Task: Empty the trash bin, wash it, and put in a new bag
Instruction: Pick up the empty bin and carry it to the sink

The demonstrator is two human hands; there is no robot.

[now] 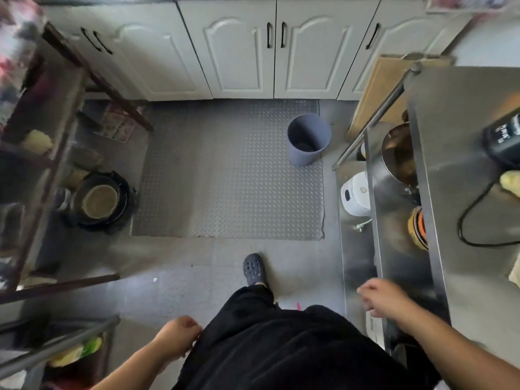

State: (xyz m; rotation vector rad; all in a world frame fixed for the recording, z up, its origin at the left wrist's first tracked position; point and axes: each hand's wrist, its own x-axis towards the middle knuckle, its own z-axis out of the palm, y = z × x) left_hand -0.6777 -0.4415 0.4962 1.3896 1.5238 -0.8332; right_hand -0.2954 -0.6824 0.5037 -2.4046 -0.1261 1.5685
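Round blue-grey plastic trash bin (308, 139) with no bag, upright at the far right corner of an embossed diamond-plate floor mat (225, 170), beside a brushed steel bench (464, 164), left hand (180, 337) loosely curled and empty by black clothing, right hand (384, 296) half-open, holding nothing, perforated dark clog (254, 268) on smooth grey floor

We see white cabinet doors (242, 52), a grey checker-plate mat (225, 175), a steel table (472, 170), a white rice cooker (356, 194), our dark clog (253, 268).
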